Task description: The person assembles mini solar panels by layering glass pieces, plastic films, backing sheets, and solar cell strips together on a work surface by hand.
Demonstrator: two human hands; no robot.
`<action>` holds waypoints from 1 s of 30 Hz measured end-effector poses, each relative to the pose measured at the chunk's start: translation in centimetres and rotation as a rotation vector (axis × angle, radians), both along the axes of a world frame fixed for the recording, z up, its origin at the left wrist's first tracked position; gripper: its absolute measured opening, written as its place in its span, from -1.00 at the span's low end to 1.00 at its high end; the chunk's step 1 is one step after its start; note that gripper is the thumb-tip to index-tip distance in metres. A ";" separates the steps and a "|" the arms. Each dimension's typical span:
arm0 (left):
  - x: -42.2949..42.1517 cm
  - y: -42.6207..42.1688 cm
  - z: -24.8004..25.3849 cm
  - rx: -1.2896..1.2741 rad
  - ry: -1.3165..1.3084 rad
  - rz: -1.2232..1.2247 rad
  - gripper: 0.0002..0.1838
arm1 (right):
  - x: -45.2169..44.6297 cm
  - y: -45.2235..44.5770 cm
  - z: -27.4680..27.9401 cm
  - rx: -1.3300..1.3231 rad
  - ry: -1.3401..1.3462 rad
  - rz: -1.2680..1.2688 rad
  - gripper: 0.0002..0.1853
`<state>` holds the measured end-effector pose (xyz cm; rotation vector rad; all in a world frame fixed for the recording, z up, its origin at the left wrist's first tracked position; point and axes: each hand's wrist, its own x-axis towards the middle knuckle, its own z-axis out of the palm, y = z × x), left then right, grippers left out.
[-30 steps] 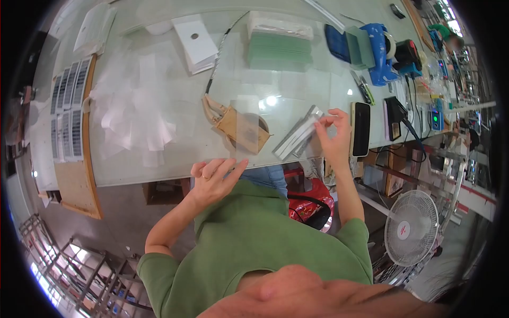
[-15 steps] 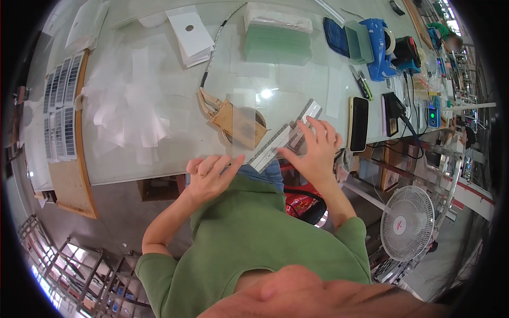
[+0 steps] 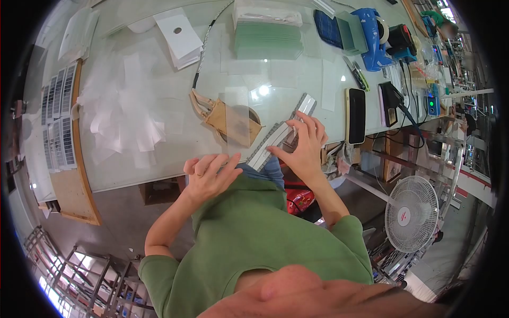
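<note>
My right hand [image 3: 303, 142] lies over a silver metal strip piece [image 3: 275, 139] with grey jagged edges. Its thumb and fingertips press on the piece from either side. The piece slants across the table's front edge, and its lower end is close to my clothes. My left hand [image 3: 208, 177] is at the front edge, left of the strip piece, fingers stretched and apart with nothing in them. Between and beyond the hands lies a tan pouch-like object [image 3: 214, 117] with a cord. A translucent sheet [image 3: 237, 124] partly covers it and a round dark part.
Loose thin translucent sheets [image 3: 127, 116] spread at left, beside gridded panels [image 3: 59, 119] on a wooden board. Stacked glass plates [image 3: 268, 41] stand at the back. A phone [image 3: 355, 115], a blue tape dispenser [image 3: 367, 40] and cables are at right. A fan [image 3: 411, 214] stands below right.
The view has shifted slightly, so the table items appear a little up and left. My right hand stays on the strip piece; my left hand stays spread near the edge.
</note>
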<state>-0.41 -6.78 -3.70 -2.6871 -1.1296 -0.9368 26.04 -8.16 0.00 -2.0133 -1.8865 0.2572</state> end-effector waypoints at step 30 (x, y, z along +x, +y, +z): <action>0.0 0.2 0.5 0.047 -0.023 0.025 -0.55 | -3.5 11.8 0.9 -0.351 1.060 0.161 -0.66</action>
